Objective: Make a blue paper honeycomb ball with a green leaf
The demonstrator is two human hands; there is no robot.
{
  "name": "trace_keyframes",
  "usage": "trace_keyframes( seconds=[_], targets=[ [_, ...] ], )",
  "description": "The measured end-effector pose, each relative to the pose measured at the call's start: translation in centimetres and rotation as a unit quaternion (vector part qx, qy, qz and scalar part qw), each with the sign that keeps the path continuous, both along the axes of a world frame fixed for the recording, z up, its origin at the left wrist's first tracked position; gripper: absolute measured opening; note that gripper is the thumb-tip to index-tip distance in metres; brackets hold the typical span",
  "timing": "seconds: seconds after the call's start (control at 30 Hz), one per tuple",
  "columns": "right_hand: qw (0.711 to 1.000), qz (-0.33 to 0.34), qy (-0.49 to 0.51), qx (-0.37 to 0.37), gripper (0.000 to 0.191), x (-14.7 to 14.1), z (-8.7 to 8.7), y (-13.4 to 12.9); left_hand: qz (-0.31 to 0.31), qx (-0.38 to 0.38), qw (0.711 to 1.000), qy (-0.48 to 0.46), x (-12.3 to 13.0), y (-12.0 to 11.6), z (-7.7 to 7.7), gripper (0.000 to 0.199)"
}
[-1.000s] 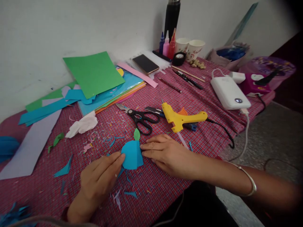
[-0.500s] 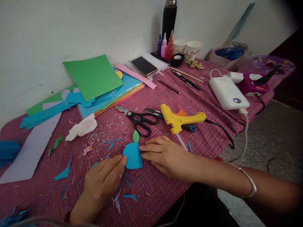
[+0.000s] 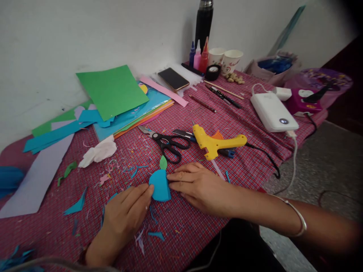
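A folded blue paper piece (image 3: 160, 185) with a rounded left edge lies on the checked cloth, a raised flap along its right side. A green paper leaf (image 3: 163, 162) shows at its top. My left hand (image 3: 126, 207) presses the rounded edge with its thumb and fingertips, fingers together. On the other side my right hand (image 3: 197, 187) holds the flap with its fingertips, the fingers long and close together; its thumb is hidden. Beyond them are black-handled scissors (image 3: 166, 141), a utility knife (image 3: 183, 133) and a yellow glue gun (image 3: 217, 141) with a glue stick in it.
Paper scraps and a crumpled tissue (image 3: 99, 152) litter the left side. Green paper (image 3: 113, 90) lies on a paper pack at the back, beside a phone (image 3: 173, 78). Paint bottles (image 3: 204, 60), paper cups (image 3: 231, 62) and a flask (image 3: 204, 22) stand behind. A power bank (image 3: 273, 112) sits right.
Both hands stay on the blue paper piece. Its flap looks slightly more folded over to the left, and the left hand has shifted a little with it.
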State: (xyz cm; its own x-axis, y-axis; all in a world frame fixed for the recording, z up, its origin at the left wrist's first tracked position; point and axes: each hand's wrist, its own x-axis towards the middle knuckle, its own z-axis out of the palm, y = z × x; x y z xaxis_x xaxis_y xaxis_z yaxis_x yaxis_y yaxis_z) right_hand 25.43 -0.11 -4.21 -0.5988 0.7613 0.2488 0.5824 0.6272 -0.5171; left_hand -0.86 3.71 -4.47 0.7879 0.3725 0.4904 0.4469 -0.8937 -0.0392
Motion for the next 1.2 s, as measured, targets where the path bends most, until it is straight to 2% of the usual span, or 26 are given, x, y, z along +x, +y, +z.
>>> trace_keyframes(
  seconds=[0.27, 0.53, 0.87, 1.2],
  targets=[
    [1.000, 0.002, -0.012, 0.002, 0.028, -0.01, 0.12, 0.04, -0.004, 0.024, 1.000, -0.002, 0.51, 0.19, 0.20, 0.017],
    [1.000, -0.004, -0.004, 0.009, 0.030, 0.06, -0.09, -0.07, -0.014, -0.008, 1.000, 0.020, 0.09, 0.15, -0.05, 0.022],
    [1.000, -0.004, -0.008, -0.005, 0.031, 0.14, 0.18, -0.06, -0.021, 0.004, 0.999, 0.030, 0.48, 0.19, 0.40, 0.019],
    [1.000, -0.004, -0.022, -0.005, 0.031, 0.08, 0.21, -0.04, -0.040, 0.018, 0.996, 0.082, 0.39, -0.05, 0.25, 0.020]
  ],
)
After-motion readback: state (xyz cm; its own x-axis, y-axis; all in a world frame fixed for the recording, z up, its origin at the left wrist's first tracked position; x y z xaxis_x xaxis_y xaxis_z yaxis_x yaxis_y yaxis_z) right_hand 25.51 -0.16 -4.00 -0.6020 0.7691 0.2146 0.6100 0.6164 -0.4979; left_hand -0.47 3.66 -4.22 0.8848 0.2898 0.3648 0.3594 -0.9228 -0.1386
